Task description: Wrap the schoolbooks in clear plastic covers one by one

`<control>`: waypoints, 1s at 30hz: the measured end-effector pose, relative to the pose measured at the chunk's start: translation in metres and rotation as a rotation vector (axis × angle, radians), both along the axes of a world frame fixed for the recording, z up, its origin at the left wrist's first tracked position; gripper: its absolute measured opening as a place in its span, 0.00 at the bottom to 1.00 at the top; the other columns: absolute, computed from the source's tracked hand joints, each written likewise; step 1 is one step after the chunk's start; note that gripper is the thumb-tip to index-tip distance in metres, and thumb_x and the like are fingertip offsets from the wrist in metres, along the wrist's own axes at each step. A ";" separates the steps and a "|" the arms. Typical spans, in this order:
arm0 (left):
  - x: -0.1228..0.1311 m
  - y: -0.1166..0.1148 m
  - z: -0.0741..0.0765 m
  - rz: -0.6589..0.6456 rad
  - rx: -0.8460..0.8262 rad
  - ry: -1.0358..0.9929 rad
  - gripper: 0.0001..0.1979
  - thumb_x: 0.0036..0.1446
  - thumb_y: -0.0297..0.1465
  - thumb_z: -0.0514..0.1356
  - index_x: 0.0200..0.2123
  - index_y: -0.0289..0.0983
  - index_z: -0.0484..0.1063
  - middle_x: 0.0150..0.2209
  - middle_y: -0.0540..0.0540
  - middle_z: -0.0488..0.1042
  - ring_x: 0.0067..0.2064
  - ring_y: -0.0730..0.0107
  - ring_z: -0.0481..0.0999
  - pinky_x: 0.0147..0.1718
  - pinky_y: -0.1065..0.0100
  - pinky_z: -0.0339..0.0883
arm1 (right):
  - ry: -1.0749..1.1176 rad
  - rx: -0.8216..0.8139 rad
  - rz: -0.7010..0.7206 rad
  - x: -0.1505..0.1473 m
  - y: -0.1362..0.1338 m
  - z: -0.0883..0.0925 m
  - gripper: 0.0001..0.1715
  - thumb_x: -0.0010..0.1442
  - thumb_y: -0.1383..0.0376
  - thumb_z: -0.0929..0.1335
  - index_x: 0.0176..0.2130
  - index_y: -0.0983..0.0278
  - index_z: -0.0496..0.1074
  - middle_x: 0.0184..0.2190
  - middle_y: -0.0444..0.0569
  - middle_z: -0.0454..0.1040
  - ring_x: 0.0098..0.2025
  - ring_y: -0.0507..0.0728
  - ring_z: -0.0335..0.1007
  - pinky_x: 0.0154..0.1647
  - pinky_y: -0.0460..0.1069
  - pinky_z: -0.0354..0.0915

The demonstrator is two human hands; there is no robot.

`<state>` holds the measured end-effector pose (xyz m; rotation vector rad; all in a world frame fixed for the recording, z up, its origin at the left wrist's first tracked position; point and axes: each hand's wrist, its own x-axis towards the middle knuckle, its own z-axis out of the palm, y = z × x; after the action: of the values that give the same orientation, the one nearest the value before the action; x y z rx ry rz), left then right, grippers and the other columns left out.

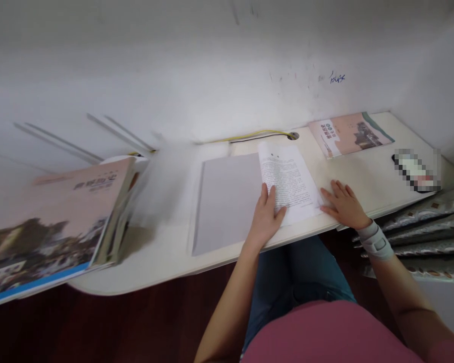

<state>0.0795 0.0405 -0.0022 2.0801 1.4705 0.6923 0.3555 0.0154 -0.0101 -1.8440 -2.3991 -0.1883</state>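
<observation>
White wall (136, 91), scribbled on in blue, rises behind a pale worktop (162, 272), where a printed page (287, 176) lies in front of a yellow cable (249, 135) with a grey sheet (227, 201) just to its left. Loose and unclenched, the left hand (267, 217) rests its fingers on the page's lower left part, while the right hand (344, 205) (its wrist wrapped in a grey band (376, 241)) lies spread at the lower right edge, neither grasping anything. Farther right lies a pink book (348, 136); a stack of books (60, 212) sits at the far left
</observation>
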 end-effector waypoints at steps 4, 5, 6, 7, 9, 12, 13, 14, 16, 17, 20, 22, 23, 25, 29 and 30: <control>0.000 0.002 -0.003 -0.066 0.071 0.064 0.35 0.62 0.42 0.52 0.67 0.39 0.43 0.70 0.35 0.34 0.69 0.51 0.39 0.63 0.46 0.46 | 0.006 -0.002 -0.004 -0.001 -0.001 0.001 0.35 0.64 0.47 0.57 0.62 0.61 0.62 0.65 0.63 0.55 0.66 0.68 0.50 0.61 0.62 0.50; 0.000 0.001 -0.002 -0.090 0.074 0.081 0.35 0.62 0.43 0.51 0.68 0.39 0.43 0.70 0.35 0.34 0.69 0.51 0.38 0.63 0.46 0.45 | 0.005 -0.004 -0.004 -0.001 -0.001 0.001 0.35 0.64 0.46 0.57 0.62 0.61 0.61 0.65 0.63 0.54 0.66 0.68 0.49 0.61 0.63 0.50; 0.000 0.001 -0.001 -0.111 0.070 0.098 0.35 0.62 0.44 0.51 0.68 0.39 0.43 0.70 0.35 0.33 0.69 0.52 0.37 0.63 0.46 0.44 | 0.005 -0.009 -0.004 -0.001 -0.001 0.001 0.35 0.64 0.46 0.57 0.62 0.61 0.61 0.65 0.63 0.54 0.66 0.68 0.49 0.61 0.63 0.50; 0.000 0.000 0.000 -0.129 0.059 0.113 0.35 0.62 0.44 0.51 0.68 0.39 0.42 0.70 0.35 0.33 0.69 0.52 0.36 0.63 0.46 0.43 | 0.004 -0.012 -0.004 -0.001 -0.001 0.001 0.35 0.64 0.46 0.57 0.62 0.62 0.61 0.65 0.64 0.54 0.66 0.69 0.49 0.62 0.63 0.50; 0.003 -0.002 0.003 -0.152 0.028 0.130 0.36 0.63 0.46 0.50 0.68 0.40 0.41 0.70 0.35 0.32 0.69 0.51 0.34 0.63 0.44 0.40 | 0.001 -0.018 -0.001 0.000 -0.001 0.001 0.35 0.64 0.46 0.57 0.62 0.62 0.61 0.65 0.64 0.54 0.66 0.69 0.49 0.62 0.62 0.49; 0.011 -0.005 0.008 -0.157 -0.020 0.130 0.38 0.62 0.48 0.49 0.68 0.40 0.38 0.70 0.34 0.31 0.69 0.50 0.32 0.63 0.42 0.37 | -0.009 -0.013 0.001 0.000 -0.001 0.001 0.36 0.64 0.46 0.57 0.62 0.62 0.61 0.65 0.65 0.54 0.66 0.69 0.49 0.61 0.63 0.50; 0.014 -0.006 0.009 -0.153 -0.031 0.126 0.38 0.62 0.49 0.48 0.68 0.39 0.38 0.69 0.33 0.30 0.69 0.50 0.31 0.63 0.42 0.37 | -0.011 -0.010 0.002 0.000 -0.001 0.001 0.36 0.64 0.46 0.57 0.62 0.63 0.61 0.65 0.65 0.54 0.66 0.69 0.49 0.61 0.63 0.50; 0.016 -0.006 0.010 -0.148 -0.038 0.123 0.39 0.62 0.49 0.48 0.68 0.39 0.37 0.69 0.33 0.30 0.69 0.49 0.31 0.63 0.42 0.36 | -0.012 -0.007 0.003 0.000 -0.001 0.001 0.36 0.64 0.46 0.56 0.62 0.63 0.60 0.65 0.65 0.54 0.66 0.69 0.49 0.61 0.63 0.50; 0.019 -0.007 0.011 -0.147 -0.041 0.120 0.38 0.62 0.49 0.48 0.68 0.40 0.37 0.69 0.33 0.29 0.69 0.49 0.31 0.63 0.42 0.36 | -0.006 -0.004 0.003 0.000 -0.001 0.001 0.35 0.64 0.46 0.56 0.62 0.62 0.60 0.65 0.64 0.54 0.66 0.69 0.49 0.61 0.63 0.50; 0.019 -0.007 0.012 -0.153 -0.040 0.120 0.38 0.62 0.49 0.48 0.68 0.41 0.37 0.69 0.34 0.29 0.69 0.49 0.32 0.63 0.41 0.36 | -0.002 -0.003 0.003 0.000 -0.001 0.001 0.35 0.64 0.46 0.56 0.62 0.61 0.60 0.65 0.63 0.54 0.66 0.68 0.49 0.61 0.63 0.50; 0.019 -0.008 0.014 -0.179 -0.040 0.111 0.38 0.62 0.49 0.48 0.68 0.42 0.35 0.70 0.34 0.29 0.69 0.50 0.32 0.63 0.41 0.36 | 0.011 -0.007 0.005 0.000 -0.001 0.000 0.35 0.64 0.46 0.56 0.63 0.60 0.60 0.66 0.62 0.54 0.66 0.68 0.48 0.62 0.63 0.49; 0.021 -0.009 0.014 -0.185 -0.038 0.109 0.40 0.62 0.50 0.48 0.68 0.41 0.34 0.69 0.33 0.30 0.69 0.49 0.32 0.63 0.41 0.37 | 0.015 -0.018 0.007 0.000 -0.001 -0.001 0.36 0.64 0.46 0.56 0.63 0.61 0.59 0.66 0.62 0.53 0.67 0.69 0.47 0.62 0.64 0.49; 0.023 -0.009 0.014 -0.179 -0.032 0.115 0.40 0.61 0.51 0.48 0.68 0.40 0.34 0.69 0.32 0.31 0.69 0.48 0.32 0.62 0.41 0.37 | 0.016 -0.024 0.006 0.001 -0.001 0.000 0.36 0.64 0.46 0.56 0.63 0.61 0.59 0.66 0.62 0.52 0.67 0.69 0.47 0.61 0.64 0.49; 0.025 -0.008 0.011 -0.157 -0.019 0.138 0.41 0.60 0.52 0.48 0.68 0.41 0.36 0.69 0.33 0.31 0.69 0.45 0.33 0.62 0.39 0.37 | 0.018 -0.033 0.001 0.000 -0.001 0.000 0.36 0.64 0.46 0.57 0.64 0.61 0.58 0.66 0.62 0.52 0.67 0.69 0.46 0.62 0.64 0.49; 0.023 -0.002 0.004 -0.121 0.000 0.161 0.39 0.60 0.49 0.51 0.68 0.43 0.39 0.70 0.36 0.31 0.68 0.42 0.34 0.62 0.39 0.38 | 0.006 -0.037 -0.007 -0.001 -0.001 0.003 0.36 0.64 0.46 0.58 0.64 0.62 0.58 0.66 0.62 0.53 0.67 0.69 0.47 0.62 0.63 0.50; 0.021 -0.001 0.002 -0.123 0.005 0.162 0.38 0.61 0.47 0.52 0.68 0.43 0.39 0.70 0.36 0.30 0.68 0.42 0.35 0.62 0.39 0.39 | 0.002 -0.036 -0.005 -0.001 -0.001 0.004 0.36 0.64 0.47 0.58 0.64 0.62 0.58 0.66 0.63 0.53 0.66 0.69 0.48 0.62 0.63 0.50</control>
<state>0.1002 0.0398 0.0002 2.2535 1.4115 0.4902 0.3548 0.0147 -0.0066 -1.8651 -2.4120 -0.1449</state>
